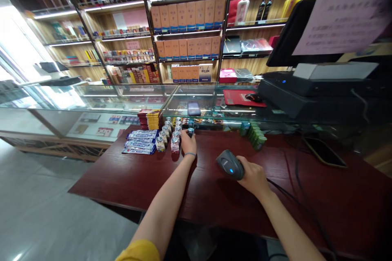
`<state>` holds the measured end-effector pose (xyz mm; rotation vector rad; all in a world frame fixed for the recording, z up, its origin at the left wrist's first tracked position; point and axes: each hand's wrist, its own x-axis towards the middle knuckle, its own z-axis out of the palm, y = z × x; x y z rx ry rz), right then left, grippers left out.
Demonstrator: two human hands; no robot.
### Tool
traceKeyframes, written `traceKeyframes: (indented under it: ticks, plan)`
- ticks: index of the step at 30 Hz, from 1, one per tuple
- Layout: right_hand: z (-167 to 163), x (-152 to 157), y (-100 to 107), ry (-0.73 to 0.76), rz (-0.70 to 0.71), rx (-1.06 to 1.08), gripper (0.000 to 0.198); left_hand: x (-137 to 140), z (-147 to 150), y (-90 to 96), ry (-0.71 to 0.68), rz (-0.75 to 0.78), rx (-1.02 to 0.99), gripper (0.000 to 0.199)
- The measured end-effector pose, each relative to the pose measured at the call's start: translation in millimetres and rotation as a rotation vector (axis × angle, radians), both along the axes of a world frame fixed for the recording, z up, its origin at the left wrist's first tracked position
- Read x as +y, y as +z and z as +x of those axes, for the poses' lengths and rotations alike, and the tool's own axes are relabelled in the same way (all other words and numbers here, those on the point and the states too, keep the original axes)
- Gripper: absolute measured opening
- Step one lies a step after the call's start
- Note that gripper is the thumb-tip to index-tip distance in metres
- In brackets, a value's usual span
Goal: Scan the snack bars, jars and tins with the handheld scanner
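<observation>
My right hand (pixel 253 175) is wrapped round the handle of a dark grey barcode scanner (pixel 229 164) with a blue light, held over the counter. At the row ends, my left hand (pixel 189 145) closes on a small jar (pixel 190 131) with a shiny lid; the fingers partly cover it. Left of that hand stand rows of similar jars, pinkish ones (pixel 175 145) beside yellowish ones (pixel 160 144). Blue-and-white slim packets (pixel 140 142) lie further left, with red and yellow packets (pixel 149 119) stacked behind them. A row of green jars (pixel 257 136) stands beyond the scanner.
The dark red wooden counter (pixel 134 179) meets a glass display case (pixel 208 100) at its back. On the right are a black phone (pixel 325 151), the scanner's cable (pixel 284 189) and a monitor (pixel 294 32) on a black base. A mouse (pixel 252 97) rests on a red mat.
</observation>
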<state>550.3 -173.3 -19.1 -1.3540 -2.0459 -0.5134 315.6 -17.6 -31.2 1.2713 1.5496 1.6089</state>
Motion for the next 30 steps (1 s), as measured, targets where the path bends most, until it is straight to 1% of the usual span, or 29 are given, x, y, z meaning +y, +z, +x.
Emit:
traceKeyframes:
  ticks: [3,5,8,10,13,17,20,26,28,30]
  plan:
    - [3,1,-3,0.005,0.016,0.004,0.036,6,1,1.4,0.005,-0.001,-0.112,0.035]
    - [5,2,-5,0.007,0.023,0.007,0.038,9,2,2.7,0.000,-0.027,-0.137,0.036]
    - [7,2,-8,-0.027,0.027,0.032,0.040,13,3,4.6,0.005,-0.073,-0.098,0.037]
    - [7,1,-9,-0.044,0.020,0.051,0.040,16,3,5.3,0.023,-0.074,-0.057,0.036]
    - [7,1,-9,-0.046,0.018,0.071,0.039,20,4,4.6,0.047,-0.071,-0.019,0.036]
    - [8,1,-11,-0.048,0.034,0.090,0.040,26,4,2.2,0.059,-0.063,-0.057,0.038]
    - [9,1,-11,-0.051,0.033,0.100,0.042,29,5,2.0,0.058,-0.076,-0.049,0.039]
    - [10,1,-11,-0.040,0.036,0.093,0.041,31,6,2.9,0.073,-0.127,0.058,0.039]
    - [9,1,-11,-0.040,0.033,0.094,0.040,31,6,2.2,0.060,-0.126,0.020,0.043]
    - [9,1,-11,-0.046,0.025,0.093,0.040,30,5,2.0,0.033,-0.094,-0.060,0.049]
